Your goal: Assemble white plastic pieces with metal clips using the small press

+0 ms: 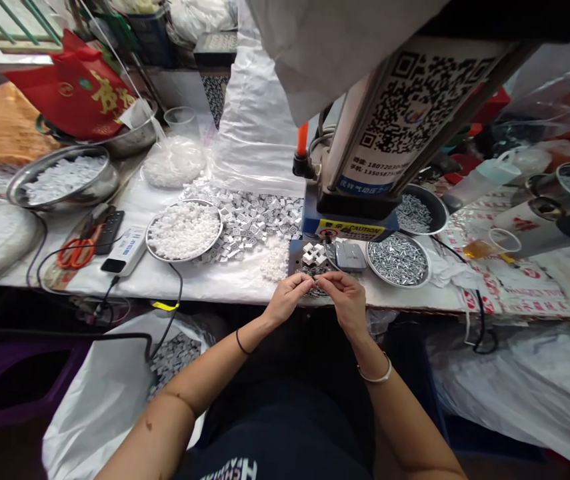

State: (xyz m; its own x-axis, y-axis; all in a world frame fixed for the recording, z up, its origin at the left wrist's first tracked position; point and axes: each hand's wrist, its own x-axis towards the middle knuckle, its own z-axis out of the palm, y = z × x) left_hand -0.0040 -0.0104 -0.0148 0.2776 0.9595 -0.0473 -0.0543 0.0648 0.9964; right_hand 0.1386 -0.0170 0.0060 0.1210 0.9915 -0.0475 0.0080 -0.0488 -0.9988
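Observation:
Just in front of the press, my left hand (287, 298) and my right hand (349, 298) nearly meet, thumbs and fingertips pinched together. Whatever they pinch is too small to make out. Beneath the fingertips lies a heap of small metal parts (321, 291). Directly beyond it, several white square blocks (313, 254) sit in a cluster on the base of the press (352, 223). A grey flat-topped block (351, 256) is beside them on the right. Small white pieces (275, 260) are piled to the left of my hands.
Left of the hands are a bowl of white pieces (185, 230) and loose white-grey blocks (252, 223). A bowl of metal pins (399, 260) stands to the right. Farther left lie orange-handled scissors (81, 253) and a power strip (125, 252). An open sack (109, 380) hangs below the table edge.

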